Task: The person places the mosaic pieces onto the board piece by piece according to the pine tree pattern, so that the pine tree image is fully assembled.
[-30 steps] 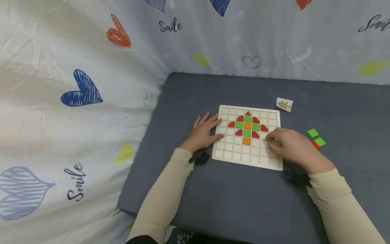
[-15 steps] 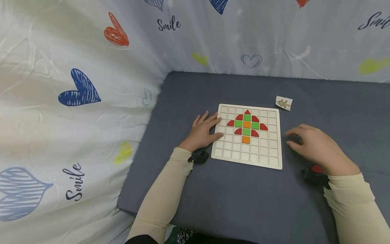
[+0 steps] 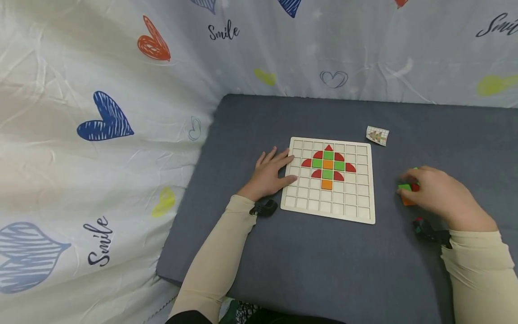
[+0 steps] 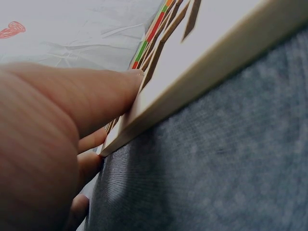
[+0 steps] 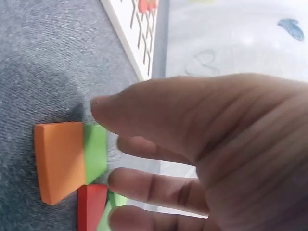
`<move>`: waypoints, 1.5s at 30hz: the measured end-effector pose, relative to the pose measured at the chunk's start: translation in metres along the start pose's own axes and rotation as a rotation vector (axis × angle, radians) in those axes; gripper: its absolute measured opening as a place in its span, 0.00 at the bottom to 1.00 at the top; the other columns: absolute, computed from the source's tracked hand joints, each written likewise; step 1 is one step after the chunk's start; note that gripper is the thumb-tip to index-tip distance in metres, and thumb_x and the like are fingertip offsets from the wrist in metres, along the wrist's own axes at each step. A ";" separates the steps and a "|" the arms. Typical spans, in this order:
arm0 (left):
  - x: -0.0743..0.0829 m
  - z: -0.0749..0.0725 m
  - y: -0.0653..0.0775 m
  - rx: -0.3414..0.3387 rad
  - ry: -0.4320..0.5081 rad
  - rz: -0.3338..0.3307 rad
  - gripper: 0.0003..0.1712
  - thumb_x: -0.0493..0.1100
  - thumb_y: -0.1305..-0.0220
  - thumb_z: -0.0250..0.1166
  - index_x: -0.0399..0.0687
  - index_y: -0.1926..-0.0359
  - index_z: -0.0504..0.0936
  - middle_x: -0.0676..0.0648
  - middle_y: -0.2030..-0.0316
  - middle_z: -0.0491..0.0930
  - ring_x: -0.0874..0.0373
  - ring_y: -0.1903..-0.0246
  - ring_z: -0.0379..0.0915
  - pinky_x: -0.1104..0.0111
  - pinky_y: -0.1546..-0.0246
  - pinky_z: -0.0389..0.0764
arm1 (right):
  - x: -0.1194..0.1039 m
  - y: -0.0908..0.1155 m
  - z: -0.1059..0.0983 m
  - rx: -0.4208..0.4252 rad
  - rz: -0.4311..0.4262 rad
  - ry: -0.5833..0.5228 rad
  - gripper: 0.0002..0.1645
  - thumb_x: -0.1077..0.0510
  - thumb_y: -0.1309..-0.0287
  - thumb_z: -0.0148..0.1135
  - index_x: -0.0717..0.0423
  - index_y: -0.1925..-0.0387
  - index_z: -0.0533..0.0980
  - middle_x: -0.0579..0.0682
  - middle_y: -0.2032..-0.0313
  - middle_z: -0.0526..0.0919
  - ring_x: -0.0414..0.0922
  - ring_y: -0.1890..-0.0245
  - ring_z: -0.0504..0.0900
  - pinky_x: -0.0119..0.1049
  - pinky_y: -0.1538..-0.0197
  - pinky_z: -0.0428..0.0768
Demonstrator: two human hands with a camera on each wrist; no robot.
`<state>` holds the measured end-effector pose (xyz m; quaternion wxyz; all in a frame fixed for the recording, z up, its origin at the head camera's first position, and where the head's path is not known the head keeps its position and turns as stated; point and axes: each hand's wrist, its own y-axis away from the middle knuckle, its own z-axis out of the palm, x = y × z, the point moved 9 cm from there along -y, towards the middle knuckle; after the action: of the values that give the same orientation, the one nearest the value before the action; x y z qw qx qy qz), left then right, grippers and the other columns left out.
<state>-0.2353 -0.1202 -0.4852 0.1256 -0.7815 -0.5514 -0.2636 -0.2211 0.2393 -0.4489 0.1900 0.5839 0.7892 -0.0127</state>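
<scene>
A pale square grid board (image 3: 299, 198) lies on the grey table, with green, orange and red pieces set in a tree-like pattern. My left hand (image 3: 269, 177) rests at the board's left edge with spread fingers; in the left wrist view its thumb (image 4: 108, 94) touches the rim. To the right of the board, my right hand (image 3: 443, 193) hovers over loose pieces with bent fingers and nothing visibly held. The right wrist view has an orange piece (image 5: 62, 161), a green piece (image 5: 96, 151) and a red piece (image 5: 91, 207) beside the fingers and thumb.
A small printed card (image 3: 377, 136) lies beyond the board's top right corner. The grey cloth-covered table (image 3: 307, 261) reaches a white curtain (image 3: 170, 112) with hearts and lettering at the left and back.
My right hand has moved right, away from the board's right side, to the loose pieces. The left hand and the board's pattern look unchanged.
</scene>
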 end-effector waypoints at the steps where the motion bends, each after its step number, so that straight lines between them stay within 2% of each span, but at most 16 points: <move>1: 0.000 0.000 0.000 0.000 0.000 0.001 0.42 0.60 0.26 0.66 0.56 0.19 0.64 0.52 0.17 0.52 0.50 0.16 0.32 0.52 0.18 0.27 | 0.000 -0.001 0.001 -0.002 -0.004 0.001 0.22 0.53 0.38 0.70 0.67 0.50 0.83 0.66 0.58 0.83 0.59 0.60 0.81 0.63 0.57 0.80; 4: 0.000 0.000 0.000 -0.005 0.001 0.002 0.42 0.60 0.26 0.66 0.56 0.18 0.64 0.52 0.17 0.52 0.50 0.16 0.32 0.52 0.18 0.27 | 0.001 -0.002 0.002 -0.010 -0.015 0.002 0.20 0.54 0.39 0.69 0.66 0.52 0.84 0.61 0.63 0.82 0.55 0.64 0.79 0.60 0.60 0.80; 9: 0.001 0.000 0.000 -0.012 0.004 0.003 0.42 0.60 0.25 0.65 0.55 0.18 0.63 0.51 0.17 0.51 0.50 0.16 0.31 0.52 0.18 0.26 | 0.000 -0.003 0.004 0.004 -0.039 0.002 0.18 0.57 0.39 0.69 0.69 0.53 0.84 0.61 0.64 0.82 0.55 0.65 0.80 0.59 0.59 0.80; 18: 0.000 -0.001 -0.001 -0.010 -0.002 0.004 0.41 0.60 0.25 0.65 0.55 0.18 0.64 0.52 0.17 0.52 0.50 0.16 0.32 0.51 0.18 0.27 | -0.009 -0.008 0.006 0.035 -0.038 -0.049 0.17 0.61 0.44 0.66 0.70 0.56 0.83 0.50 0.75 0.80 0.46 0.73 0.74 0.42 0.70 0.73; 27: 0.002 -0.003 0.000 -0.014 0.008 0.000 0.41 0.59 0.25 0.65 0.55 0.19 0.64 0.51 0.17 0.52 0.50 0.16 0.32 0.52 0.18 0.27 | -0.019 -0.014 0.012 0.038 -0.008 -0.081 0.16 0.58 0.45 0.67 0.66 0.59 0.84 0.51 0.72 0.83 0.47 0.72 0.77 0.41 0.71 0.74; 35: 0.002 -0.002 0.001 -0.007 0.011 0.001 0.41 0.60 0.26 0.66 0.55 0.19 0.64 0.52 0.17 0.52 0.50 0.16 0.32 0.53 0.18 0.26 | -0.035 -0.019 0.014 0.034 -0.009 -0.091 0.17 0.59 0.46 0.67 0.67 0.58 0.84 0.54 0.71 0.83 0.48 0.72 0.76 0.40 0.73 0.73; 40: 0.002 -0.002 0.001 -0.005 0.016 0.002 0.41 0.59 0.26 0.66 0.55 0.19 0.64 0.51 0.17 0.52 0.49 0.16 0.32 0.52 0.18 0.27 | -0.051 -0.024 0.012 0.050 -0.036 -0.085 0.17 0.58 0.47 0.71 0.67 0.59 0.84 0.55 0.71 0.83 0.48 0.73 0.75 0.40 0.73 0.73; 45: 0.002 -0.003 0.000 -0.008 0.011 0.003 0.41 0.59 0.26 0.66 0.55 0.19 0.64 0.51 0.17 0.52 0.49 0.16 0.32 0.52 0.18 0.27 | -0.069 -0.030 0.010 0.053 -0.081 -0.093 0.17 0.58 0.48 0.71 0.67 0.59 0.84 0.57 0.67 0.84 0.50 0.69 0.78 0.43 0.69 0.77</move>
<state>-0.2353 -0.1200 -0.4819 0.1262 -0.7814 -0.5483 -0.2699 -0.2295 0.1637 -0.4421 0.2103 0.5553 0.8017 -0.0685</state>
